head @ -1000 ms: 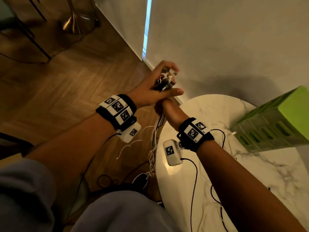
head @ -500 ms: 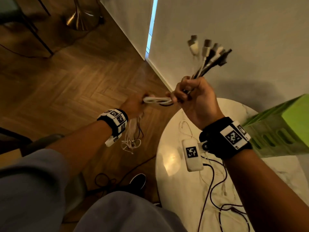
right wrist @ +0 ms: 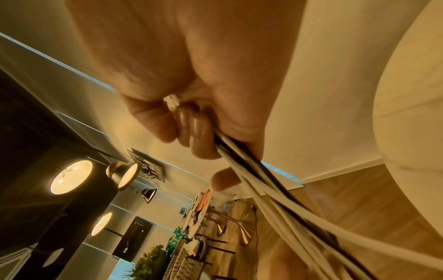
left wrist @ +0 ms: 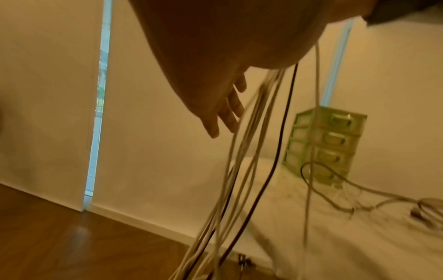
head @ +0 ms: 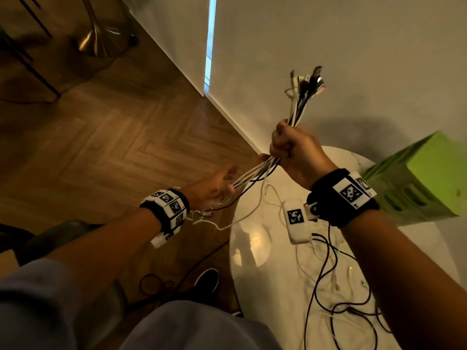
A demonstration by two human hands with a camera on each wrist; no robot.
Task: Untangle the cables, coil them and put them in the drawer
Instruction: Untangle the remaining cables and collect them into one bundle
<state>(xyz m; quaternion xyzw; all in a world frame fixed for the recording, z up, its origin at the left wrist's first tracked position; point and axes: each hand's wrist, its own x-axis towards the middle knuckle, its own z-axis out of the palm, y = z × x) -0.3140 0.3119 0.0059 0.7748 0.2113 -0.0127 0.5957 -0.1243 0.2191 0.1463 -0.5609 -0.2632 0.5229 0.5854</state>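
Observation:
My right hand (head: 286, 145) is raised above the table's left edge and grips a bundle of white and black cables (head: 260, 170) in its fist. The plug ends (head: 305, 83) stick up out of the fist. In the right wrist view the fingers (right wrist: 191, 128) curl round the same strands (right wrist: 258, 181). My left hand (head: 214, 186) is lower and to the left, fingers straight, and the cables run along its palm. In the left wrist view the fingers (left wrist: 227, 113) are stretched out beside the hanging strands (left wrist: 251, 151). The green drawer unit (head: 417, 183) stands on the table to the right.
The round white marble table (head: 252, 261) carries loose white and dark cable tails (head: 336, 294). A white wall runs behind it. Wood floor lies to the left, with a dark cable loop (head: 154, 284), my shoe (head: 207, 280) and a brass lamp base (head: 101, 44).
One second ago both hands met at the plug ends. Since then my right hand has lifted the bundle, and my left hand has slid down the cables and straightened its fingers.

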